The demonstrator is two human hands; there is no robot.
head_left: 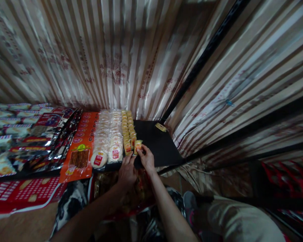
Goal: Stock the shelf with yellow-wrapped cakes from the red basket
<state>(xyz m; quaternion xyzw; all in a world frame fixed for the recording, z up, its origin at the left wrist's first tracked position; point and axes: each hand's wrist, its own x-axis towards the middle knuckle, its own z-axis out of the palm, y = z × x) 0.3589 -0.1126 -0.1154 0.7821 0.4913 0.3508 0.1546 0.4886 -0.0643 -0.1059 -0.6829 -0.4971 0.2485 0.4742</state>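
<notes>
Both hands reach forward to the front edge of a low black shelf [161,144]. My right hand [146,158] is closed on a small yellow snack packet [137,145], held upright at the end of a row of like yellow packets [128,129]. My left hand [127,171] is beside it, fingers curled against the front packet of that row; what it grips, if anything, is hidden. Left of the row lie two rows of clear-wrapped round white cakes [108,141] with red labels.
An orange-red packet of dried sticks [79,151] and dark foil packs [53,137] lie further left, with more wrapped snacks [5,134] beyond. A single yellow packet [161,127] lies at the shelf's back. Striped foil sheeting [116,53] hangs behind. A red bag [131,195] is below.
</notes>
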